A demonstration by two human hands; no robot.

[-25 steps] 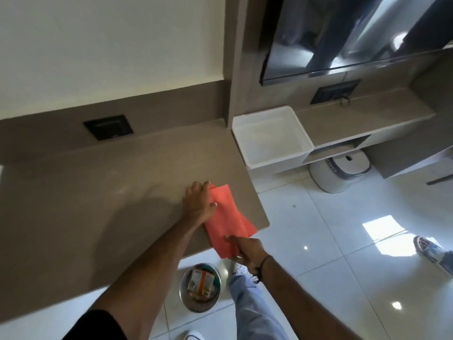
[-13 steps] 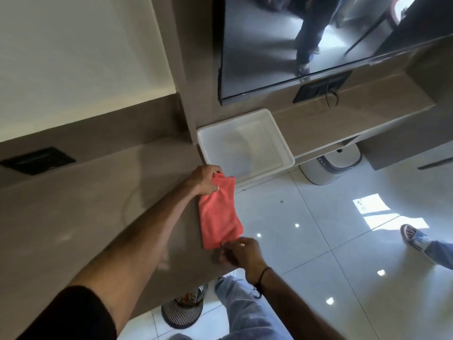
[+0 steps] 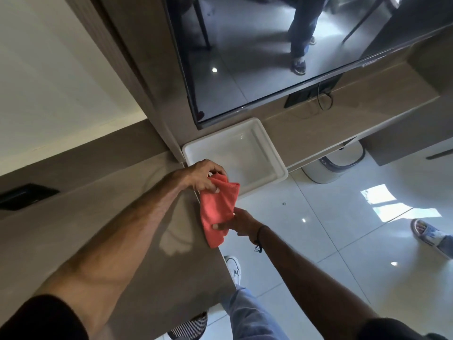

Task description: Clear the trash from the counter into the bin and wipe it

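A folded red cloth [image 3: 217,207] hangs just off the right edge of the brown counter [image 3: 98,217]. My left hand [image 3: 202,176] grips the cloth's far end, and my right hand [image 3: 239,222] pinches its near end from the right. A mesh metal bin [image 3: 190,327] stands on the floor below the counter, mostly hidden by the counter's edge. No trash shows on the counter.
A white rectangular tub [image 3: 235,153] sits just past the cloth on a lower shelf. A dark wall screen [image 3: 269,50] hangs above it. A white round appliance [image 3: 335,165] stands under the shelf. Another person's sandalled foot [image 3: 426,231] is on the tiled floor at right.
Both hands have slid the cloth toward the counter's right edge and lifted it off the surface; it now bunches slightly between them. The view has swung right.
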